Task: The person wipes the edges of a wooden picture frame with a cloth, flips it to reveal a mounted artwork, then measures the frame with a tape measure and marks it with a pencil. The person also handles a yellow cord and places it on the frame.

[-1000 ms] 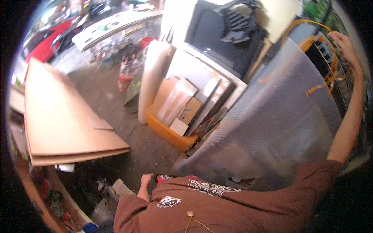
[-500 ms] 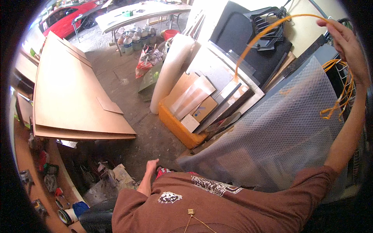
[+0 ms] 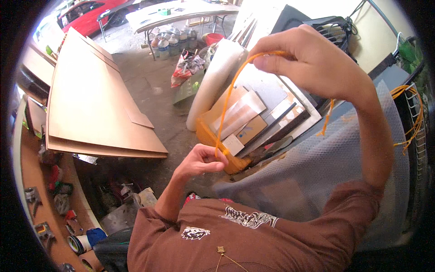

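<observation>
My right hand [image 3: 315,63] is raised in front of me, its fingers closed on an orange cord [image 3: 231,93]. One length of cord arches down from those fingers to my left hand [image 3: 200,161], which pinches it near waist height. A short frayed end dangles below the right wrist. More orange cords [image 3: 419,120] hang at the far right on a white wire rack [image 3: 413,97]. Beneath the right forearm stands a sheet of bubble wrap [image 3: 308,167] over a panel.
An orange bin [image 3: 208,136] holds cardboard and flat panels, with a bubble wrap roll [image 3: 213,84] beside it. Large cardboard sheets [image 3: 95,99] lean at left, above a shelf [image 3: 34,158] with tools. Farther off are a table [image 3: 181,13], several bottles and a red car [image 3: 84,16].
My right hand has come down and inward from the upper right, carrying the cord. My left hand has risen from my side and taken hold of the cord's other part.
</observation>
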`<control>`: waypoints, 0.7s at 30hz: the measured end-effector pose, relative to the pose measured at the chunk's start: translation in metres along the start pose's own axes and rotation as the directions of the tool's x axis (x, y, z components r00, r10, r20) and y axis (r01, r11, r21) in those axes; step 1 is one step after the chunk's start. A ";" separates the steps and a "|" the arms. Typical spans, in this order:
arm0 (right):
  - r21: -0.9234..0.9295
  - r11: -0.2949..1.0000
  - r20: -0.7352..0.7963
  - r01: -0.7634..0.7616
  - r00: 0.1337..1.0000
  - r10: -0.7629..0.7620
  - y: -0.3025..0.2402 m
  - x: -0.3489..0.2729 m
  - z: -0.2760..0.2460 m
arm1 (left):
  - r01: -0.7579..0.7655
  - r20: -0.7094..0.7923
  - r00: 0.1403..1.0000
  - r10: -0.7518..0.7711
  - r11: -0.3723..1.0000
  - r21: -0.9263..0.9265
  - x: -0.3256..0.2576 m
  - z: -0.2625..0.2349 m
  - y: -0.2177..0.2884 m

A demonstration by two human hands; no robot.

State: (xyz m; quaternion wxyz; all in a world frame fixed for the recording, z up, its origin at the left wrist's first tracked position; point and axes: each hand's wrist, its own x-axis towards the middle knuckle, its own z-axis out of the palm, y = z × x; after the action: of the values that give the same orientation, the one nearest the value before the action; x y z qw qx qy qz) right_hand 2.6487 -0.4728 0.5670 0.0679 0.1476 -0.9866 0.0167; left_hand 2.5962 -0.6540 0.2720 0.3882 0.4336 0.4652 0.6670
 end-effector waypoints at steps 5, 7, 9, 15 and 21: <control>0.111 0.994 -0.071 -0.014 0.997 0.022 0.027 0.037 0.006 | 0.038 -0.379 0.925 -0.021 0.999 0.035 -0.034 -0.052 -0.027; 0.199 0.979 -0.060 -0.052 0.996 0.065 0.053 0.045 0.010 | -0.056 -0.484 0.875 0.020 0.997 -0.061 -0.059 -0.087 -0.045; 0.197 0.975 0.017 -0.100 0.995 0.099 0.066 0.056 0.016 | -0.297 -0.538 0.826 0.168 0.941 -0.162 -0.080 -0.114 -0.045; 0.248 0.948 0.102 -0.200 0.978 0.180 0.120 0.098 0.034 | -0.473 -0.721 0.645 0.252 0.873 -0.118 -0.114 -0.215 -0.017; 0.372 0.892 0.146 -0.259 0.965 0.219 0.188 0.168 0.053 | -0.129 -0.674 0.724 0.145 0.989 0.075 -0.100 -0.296 0.014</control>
State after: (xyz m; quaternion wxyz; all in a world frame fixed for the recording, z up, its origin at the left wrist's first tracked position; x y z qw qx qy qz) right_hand 2.4272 -0.3446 0.5353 -0.0146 0.0363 -0.9764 0.2123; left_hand 2.3489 -0.8341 0.2075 0.1369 0.1985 0.5488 0.8004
